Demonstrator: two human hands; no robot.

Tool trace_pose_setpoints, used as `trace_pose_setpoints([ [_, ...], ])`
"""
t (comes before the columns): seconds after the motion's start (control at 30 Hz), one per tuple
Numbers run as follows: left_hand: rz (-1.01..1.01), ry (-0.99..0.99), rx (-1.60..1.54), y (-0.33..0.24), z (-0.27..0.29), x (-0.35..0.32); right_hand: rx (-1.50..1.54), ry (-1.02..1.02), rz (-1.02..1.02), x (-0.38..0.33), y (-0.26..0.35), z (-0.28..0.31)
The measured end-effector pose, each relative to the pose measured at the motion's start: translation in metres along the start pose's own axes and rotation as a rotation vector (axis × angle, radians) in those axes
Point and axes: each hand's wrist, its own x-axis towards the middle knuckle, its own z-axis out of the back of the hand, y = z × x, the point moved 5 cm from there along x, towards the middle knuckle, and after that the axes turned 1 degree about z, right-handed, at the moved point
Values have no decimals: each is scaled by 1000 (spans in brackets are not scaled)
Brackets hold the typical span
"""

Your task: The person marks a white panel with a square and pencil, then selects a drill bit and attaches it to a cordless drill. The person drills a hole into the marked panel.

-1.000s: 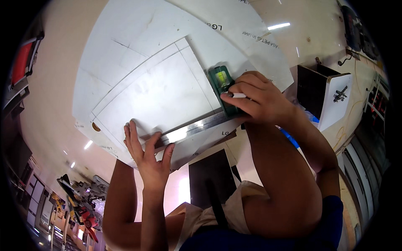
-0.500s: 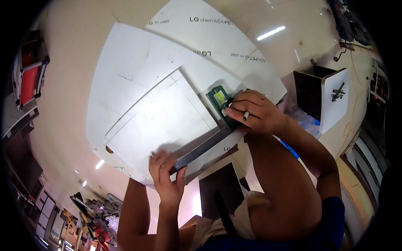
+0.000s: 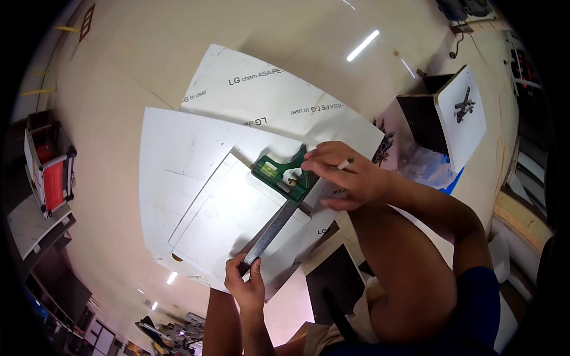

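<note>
Presently the left hand [image 3: 244,289] pinches the steel blade [image 3: 271,232] of a green combination square [image 3: 279,185] on a white panel [image 3: 219,210]. Loosely curled, the right hand [image 3: 359,181] holds a pen [image 3: 345,164].

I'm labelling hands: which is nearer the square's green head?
Right. The right hand is at the right edge of the green head; the left hand, farther, grips the steel blade at its lower end.

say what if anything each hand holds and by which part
The left hand pinches the green square by the free end of its metal blade; the right hand holds a white pen behind its exposed dark end.
</note>
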Motion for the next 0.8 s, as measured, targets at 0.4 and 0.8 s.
trace_pose_setpoints([
  [0.4, -1, 20, 229, -12, 4, 16, 44, -16, -479, -15, -19, -14],
  [0.8, 42, 248, 395, -26, 5, 45, 138, 85, -368, -19, -12, -29],
])
